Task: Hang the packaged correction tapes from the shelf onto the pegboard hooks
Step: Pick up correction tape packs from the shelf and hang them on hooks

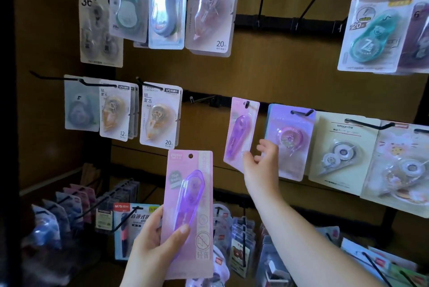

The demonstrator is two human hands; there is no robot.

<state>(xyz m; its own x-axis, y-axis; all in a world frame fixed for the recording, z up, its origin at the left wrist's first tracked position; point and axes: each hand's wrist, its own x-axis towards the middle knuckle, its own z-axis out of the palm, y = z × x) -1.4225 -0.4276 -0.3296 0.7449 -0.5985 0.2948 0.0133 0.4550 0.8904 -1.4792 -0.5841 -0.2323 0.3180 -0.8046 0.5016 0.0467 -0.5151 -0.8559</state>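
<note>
Fingers and thumb of your left hand (152, 246) grip a pink packaged correction tape (189, 207) held upright; your right hand (258, 165), fingers loose, touches the purple pack (241, 133) hanging on its hook (247, 103)

Bare hook (201, 99) between hung packs (160, 114), open board (285, 70) above, crowded hooks (243, 235) below

Left hand (153, 247) grips pink pack (188, 212); right hand (260, 165) touches hung pack (240, 133).

left hand (155, 245) grips pink pack (189, 198) | right hand (260, 165) raised, fingers loosely open
</note>
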